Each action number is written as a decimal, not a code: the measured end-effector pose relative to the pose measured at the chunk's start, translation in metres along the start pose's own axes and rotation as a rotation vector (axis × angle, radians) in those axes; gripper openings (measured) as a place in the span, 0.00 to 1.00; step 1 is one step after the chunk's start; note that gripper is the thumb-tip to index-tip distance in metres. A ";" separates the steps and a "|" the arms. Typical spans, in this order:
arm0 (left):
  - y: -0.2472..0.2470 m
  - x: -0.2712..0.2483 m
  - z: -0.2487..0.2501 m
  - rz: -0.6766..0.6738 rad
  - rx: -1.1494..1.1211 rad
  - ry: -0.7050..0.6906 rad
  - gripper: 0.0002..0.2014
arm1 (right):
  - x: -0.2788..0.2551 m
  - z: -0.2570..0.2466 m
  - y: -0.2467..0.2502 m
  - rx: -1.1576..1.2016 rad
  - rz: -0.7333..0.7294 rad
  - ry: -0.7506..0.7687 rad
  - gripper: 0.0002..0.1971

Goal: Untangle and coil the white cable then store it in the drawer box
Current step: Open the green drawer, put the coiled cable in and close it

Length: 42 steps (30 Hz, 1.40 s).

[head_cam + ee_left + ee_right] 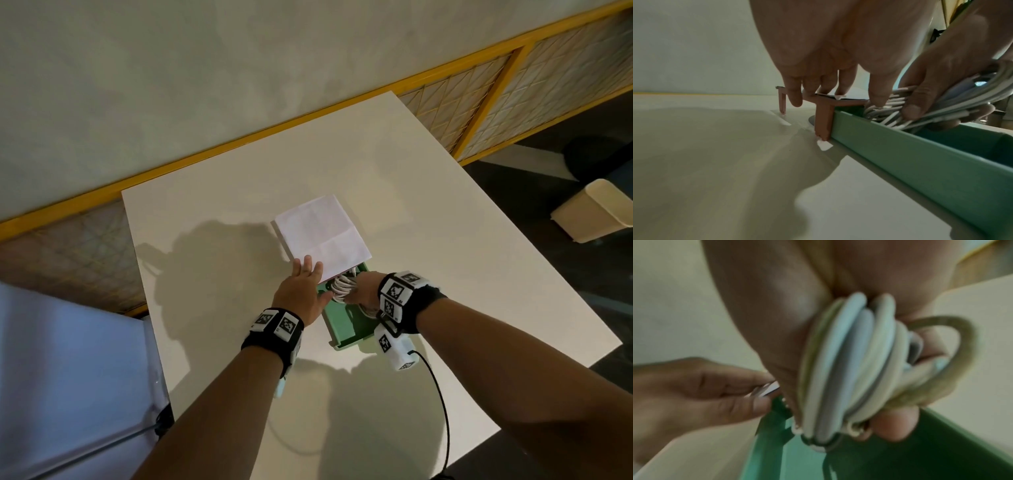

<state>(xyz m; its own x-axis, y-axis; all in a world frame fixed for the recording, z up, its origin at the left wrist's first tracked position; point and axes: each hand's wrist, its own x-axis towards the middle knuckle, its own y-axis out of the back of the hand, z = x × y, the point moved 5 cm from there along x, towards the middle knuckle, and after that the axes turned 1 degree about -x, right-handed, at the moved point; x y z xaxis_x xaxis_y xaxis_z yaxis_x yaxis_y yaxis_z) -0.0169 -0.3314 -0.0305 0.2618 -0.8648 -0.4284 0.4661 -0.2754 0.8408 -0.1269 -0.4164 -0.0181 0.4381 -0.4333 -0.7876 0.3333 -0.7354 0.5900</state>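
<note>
The drawer box (322,233) stands mid-table, a pink frame (824,120) with a white paper-covered top. Its green drawer (342,330) is pulled out toward me. My left hand (306,274) lies flat on the near corner of the box top, fingers (842,86) straight and pressing down. My right hand (358,291) grips the coiled white cable (342,286), several loops bunched together, and holds it just over the drawer's far end. The wrist views show the coil (849,369) wrapped by my fingers (920,104) above the green drawer wall (920,154). The drawer's floor under the coil is hidden.
The white table (445,240) ends close on my right and near side. A cream bin (596,212) lies on the dark floor to the right. A yellow-framed mesh railing (479,102) runs behind. A black wire (442,394) hangs from my right wrist unit.
</note>
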 end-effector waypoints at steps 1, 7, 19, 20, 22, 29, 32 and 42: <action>0.000 0.000 0.001 0.006 -0.003 0.001 0.34 | -0.002 -0.003 0.001 -0.042 0.020 -0.014 0.07; 0.006 0.000 0.002 -0.006 -0.009 -0.006 0.32 | 0.000 -0.011 -0.024 -0.011 0.256 -0.233 0.22; 0.006 0.001 0.002 -0.039 0.006 -0.009 0.38 | 0.012 -0.019 -0.048 -0.086 0.544 -0.164 0.30; 0.005 0.001 0.002 -0.039 0.006 -0.007 0.38 | 0.014 -0.018 -0.049 -0.062 0.536 -0.134 0.31; 0.004 0.002 0.002 -0.037 0.006 -0.006 0.37 | 0.015 -0.017 -0.045 0.015 0.562 -0.069 0.33; 0.003 0.001 0.002 -0.012 0.019 -0.005 0.35 | 0.012 -0.004 -0.041 0.304 0.551 0.181 0.39; 0.003 0.002 0.003 -0.016 0.024 -0.002 0.35 | 0.005 0.005 -0.041 0.418 0.532 0.307 0.36; 0.002 0.002 0.005 -0.021 0.045 0.013 0.37 | -0.010 0.016 -0.065 0.016 0.474 0.309 0.55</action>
<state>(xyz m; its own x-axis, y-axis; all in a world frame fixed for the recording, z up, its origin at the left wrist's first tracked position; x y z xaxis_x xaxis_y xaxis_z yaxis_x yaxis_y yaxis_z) -0.0192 -0.3357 -0.0282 0.2631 -0.8534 -0.4500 0.4335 -0.3122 0.8454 -0.1663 -0.3725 -0.0512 0.7616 -0.5472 -0.3471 0.0290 -0.5063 0.8619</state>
